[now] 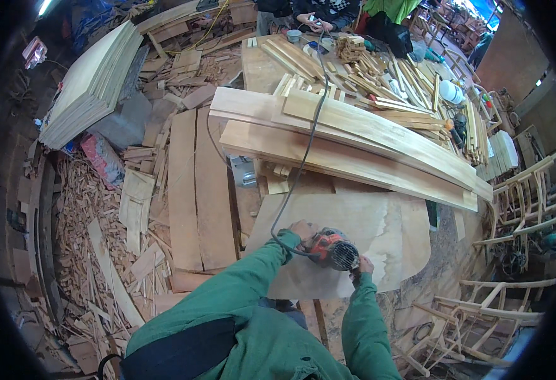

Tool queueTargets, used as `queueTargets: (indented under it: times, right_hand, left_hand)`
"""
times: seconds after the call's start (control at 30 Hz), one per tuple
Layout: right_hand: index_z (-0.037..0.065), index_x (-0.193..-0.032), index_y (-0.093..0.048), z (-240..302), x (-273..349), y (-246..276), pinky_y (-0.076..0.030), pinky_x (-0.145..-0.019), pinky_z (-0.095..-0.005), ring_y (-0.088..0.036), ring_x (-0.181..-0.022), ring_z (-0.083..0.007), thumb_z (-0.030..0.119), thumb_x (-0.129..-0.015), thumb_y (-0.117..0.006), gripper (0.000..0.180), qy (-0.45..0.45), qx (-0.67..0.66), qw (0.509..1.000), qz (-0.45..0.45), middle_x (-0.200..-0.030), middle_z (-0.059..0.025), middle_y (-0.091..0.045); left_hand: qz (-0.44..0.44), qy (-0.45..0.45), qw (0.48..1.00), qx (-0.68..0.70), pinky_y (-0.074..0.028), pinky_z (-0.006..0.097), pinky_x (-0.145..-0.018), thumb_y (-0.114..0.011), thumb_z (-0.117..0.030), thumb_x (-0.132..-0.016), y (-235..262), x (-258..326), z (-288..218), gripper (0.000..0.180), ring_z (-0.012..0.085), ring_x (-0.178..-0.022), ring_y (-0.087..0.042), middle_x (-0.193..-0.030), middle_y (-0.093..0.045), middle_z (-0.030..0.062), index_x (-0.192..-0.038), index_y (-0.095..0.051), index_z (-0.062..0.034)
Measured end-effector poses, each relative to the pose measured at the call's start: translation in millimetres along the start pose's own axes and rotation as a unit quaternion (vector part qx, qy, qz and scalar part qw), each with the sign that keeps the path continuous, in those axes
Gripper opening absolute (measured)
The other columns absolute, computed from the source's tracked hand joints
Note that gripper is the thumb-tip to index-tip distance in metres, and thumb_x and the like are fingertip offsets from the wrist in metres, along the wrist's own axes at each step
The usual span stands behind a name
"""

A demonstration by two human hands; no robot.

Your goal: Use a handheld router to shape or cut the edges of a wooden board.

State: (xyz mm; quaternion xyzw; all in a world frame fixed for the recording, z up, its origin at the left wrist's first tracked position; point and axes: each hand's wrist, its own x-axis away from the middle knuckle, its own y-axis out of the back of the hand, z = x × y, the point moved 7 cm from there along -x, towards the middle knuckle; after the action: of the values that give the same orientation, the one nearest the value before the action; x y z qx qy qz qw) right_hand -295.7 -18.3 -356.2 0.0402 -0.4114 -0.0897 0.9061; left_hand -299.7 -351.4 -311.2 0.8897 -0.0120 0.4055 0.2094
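Note:
A red and black corded power tool (335, 249) with a round, vented motor cap stands on a broad pale wooden panel (341, 212). My left hand (304, 232) is closed on the tool's left side. At its right side, my right hand (365, 264) is closed too, gripping the tool low down. The tool's underside and whatever touches the wood are hidden from above. Its dark cord (299, 171) passes by my left wrist and runs away over long planks. The panel has a rounded right end and an uneven whitish patch (385, 234) right of the tool.
Long planks (347, 158) lie just beyond the panel. Wood strips (360, 69) are heaped farther back, near another person's hands (316, 25). A sheet stack (91, 82) leans at far left above scattered offcuts (88, 202). Wooden chair frames (480, 310) stand at right.

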Motion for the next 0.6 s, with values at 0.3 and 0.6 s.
queueTargets:
  times: [0.3, 0.6]
  right_hand:
    - [0.007, -0.103, -0.064, 5, 3, -7, -0.042, -0.03, -0.0391, -0.053, -0.041, -0.0264, 0.019, -0.088, -0.055, 0.021, 0.01, 0.02, 1.0, 0.013, -0.072, -0.0136, -0.059]
    - [0.005, -0.104, -0.063, 8, 7, -8, -0.041, -0.029, -0.0377, -0.052, -0.04, -0.0246, 0.019, -0.089, -0.054, 0.022, 0.01, -0.007, 1.0, 0.01, -0.071, -0.0126, -0.058]
  left_hand:
    - [-0.066, -0.051, 0.987, -0.134, -0.053, 0.045, -0.086, -0.052, -0.049, -0.087, 7, -6, -1, 0.059, 0.0392, -0.096, -0.067, -0.119, -0.061, 0.0272, -0.111, -0.063, 0.0036]
    - [-0.023, -0.068, 0.989, -0.126, -0.047, 0.048, -0.094, -0.05, -0.045, -0.089, -15, -39, 17, 0.051, 0.0437, -0.108, -0.058, -0.115, -0.061, 0.0283, -0.107, -0.067, -0.0007]
